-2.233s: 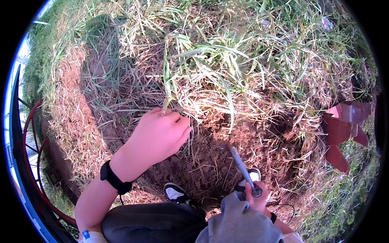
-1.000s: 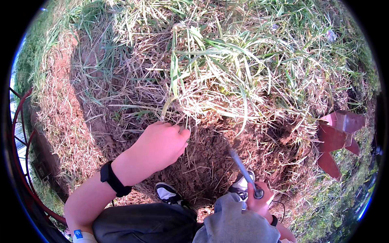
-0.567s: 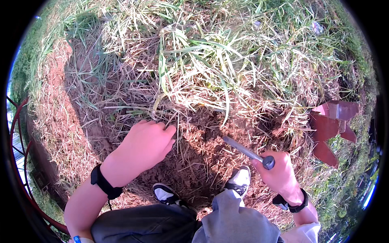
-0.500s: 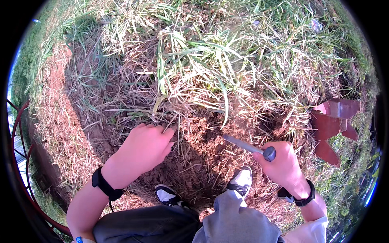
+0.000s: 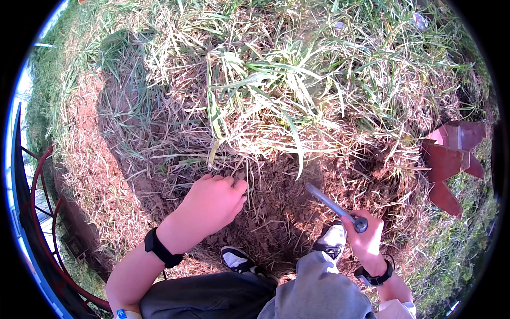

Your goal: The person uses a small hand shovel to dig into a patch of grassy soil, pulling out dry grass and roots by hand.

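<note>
My left hand (image 5: 220,195) is closed, fingers curled down at the base of long pale-green grass blades (image 5: 217,119), over dry straw and dark soil; whatever it grips is hidden beneath it. My right hand (image 5: 364,234) is closed on a grey metal bar tool (image 5: 326,199) with a round head at the grip. The bar slants up and left, its narrow tip over loosened reddish-brown soil (image 5: 287,186) to the right of my left hand.
Rust-red metal blades (image 5: 446,165) stand at the right in the grass. Curved red metal railing (image 5: 42,212) runs along the left edge. My shoes (image 5: 236,258) and knees are at the bottom. Small pale scraps (image 5: 418,22) lie in the grass at upper right.
My right hand has moved right and up from near my knee, then back a little, and the bar lies flatter. My left hand stays beside the grass base. The whole view has shifted slightly.
</note>
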Demonstrator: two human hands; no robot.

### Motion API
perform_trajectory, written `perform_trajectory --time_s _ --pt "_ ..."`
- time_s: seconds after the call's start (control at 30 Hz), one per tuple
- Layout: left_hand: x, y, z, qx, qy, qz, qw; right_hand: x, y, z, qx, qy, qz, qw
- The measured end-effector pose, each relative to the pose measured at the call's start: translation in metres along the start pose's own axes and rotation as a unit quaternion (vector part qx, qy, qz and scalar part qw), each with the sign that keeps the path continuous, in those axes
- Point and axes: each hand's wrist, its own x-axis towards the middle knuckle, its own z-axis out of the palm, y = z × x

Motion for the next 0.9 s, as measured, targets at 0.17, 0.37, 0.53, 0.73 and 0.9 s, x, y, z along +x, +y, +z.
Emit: perform_trajectory --time_s 0.17,0.37,0.53,0.73,0.9 --pt "-0.007 0.003 -0.005 0.009 -0.007 -0.014 1.0 -0.012 0.021 0.011 0.03 0.035 0.004 0.999" --pt "-0.014 0.01 -0.005 0.025 0.003 -0.013 1.0 -0.034 0.056 0.046 0.056 0.101 0.0 0.993" --pt "-0.007 0.019 -0.005 0.043 0.0 0.006 0.999 -0.045 0.05 0.052 0.057 0.086 0.014 0.995" --pt "-0.004 0.025 -0.016 0.054 0.018 0.009 0.998 -0.03 -0.003 -0.006 -0.018 -0.026 0.005 0.999" --pt "-0.007 0.018 -0.014 0.031 0.005 -0.011 0.999 -0.031 -0.057 -0.072 -0.102 -0.076 -0.026 0.992"
